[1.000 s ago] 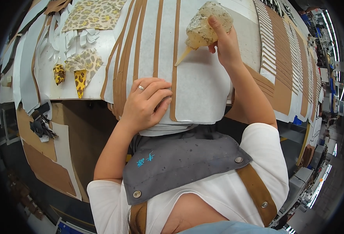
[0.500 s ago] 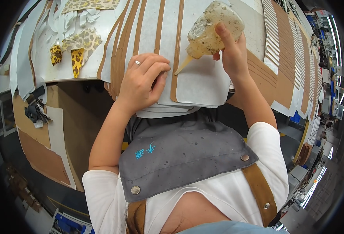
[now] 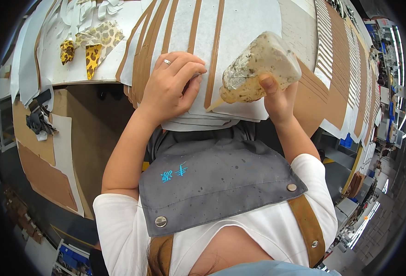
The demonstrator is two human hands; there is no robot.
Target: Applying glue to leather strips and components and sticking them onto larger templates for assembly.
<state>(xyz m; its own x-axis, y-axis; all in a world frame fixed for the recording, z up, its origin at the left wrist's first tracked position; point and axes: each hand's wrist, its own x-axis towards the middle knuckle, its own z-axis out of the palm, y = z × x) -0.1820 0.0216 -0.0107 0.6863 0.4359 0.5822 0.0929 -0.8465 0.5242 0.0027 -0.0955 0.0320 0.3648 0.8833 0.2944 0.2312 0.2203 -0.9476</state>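
Note:
A cloudy, stained squeeze bottle [image 3: 262, 66] with a long nozzle is tilted in my right hand [image 3: 280, 101], my thumb across its side. Its nozzle tip meets the near end of a brown strip [image 3: 215, 50] along the edge of a pale grey sheet [image 3: 249, 23]. To the left of that strip, my left hand [image 3: 173, 85] rests on the overlapping sheets, wearing a ring. Its fingers are curled in and the thumb comes close to the index finger; whatever may be between them is hidden. More brown-edged sheets [image 3: 152, 46] fan out leftward beneath it.
Leopard-print scraps [image 3: 92, 60] and pale offcuts [image 3: 78, 16] lie on the white table [image 3: 51, 69] at the left. Striped brown and white sheets [image 3: 338, 69] are layered at the right. The near table edge runs just before my grey apron [image 3: 221, 184].
My right hand has brought the bottle toward me, its nozzle moving down the brown strip to the near end. My left hand keeps its place on the sheets.

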